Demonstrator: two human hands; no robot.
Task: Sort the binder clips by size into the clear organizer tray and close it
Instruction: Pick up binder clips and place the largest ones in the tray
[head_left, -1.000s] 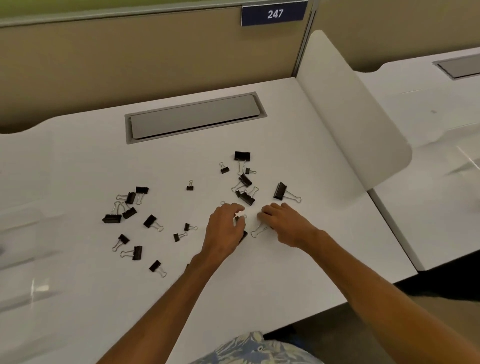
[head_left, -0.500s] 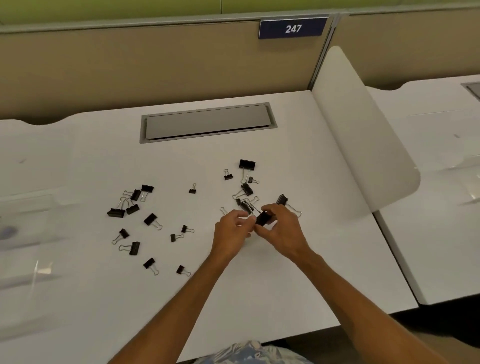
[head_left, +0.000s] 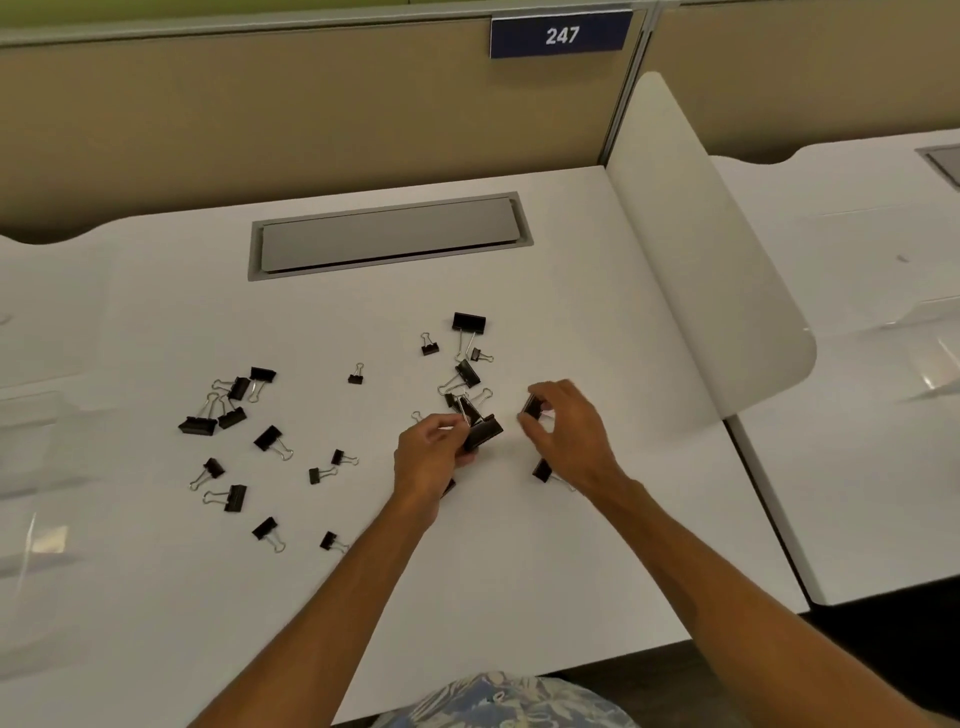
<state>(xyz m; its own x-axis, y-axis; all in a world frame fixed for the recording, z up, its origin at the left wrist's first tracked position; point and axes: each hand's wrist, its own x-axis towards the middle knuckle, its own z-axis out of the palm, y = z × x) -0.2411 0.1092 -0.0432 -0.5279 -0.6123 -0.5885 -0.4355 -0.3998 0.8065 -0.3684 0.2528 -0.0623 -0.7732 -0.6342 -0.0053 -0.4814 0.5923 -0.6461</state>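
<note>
a: change since half a second ago?
b: hands parted. left hand (head_left: 434, 457) pinches a large clip (head_left: 483, 430); right hand (head_left: 563, 434) pinches a smaller clip (head_left: 532, 405).
a: step?
b: gathering by size. rest strewn on desk (head_left: 519, 561); next, locate the tray, indistinct far left.

Clips (head_left: 231, 410) on desk (head_left: 519, 571) (leftward mostly)
</note>
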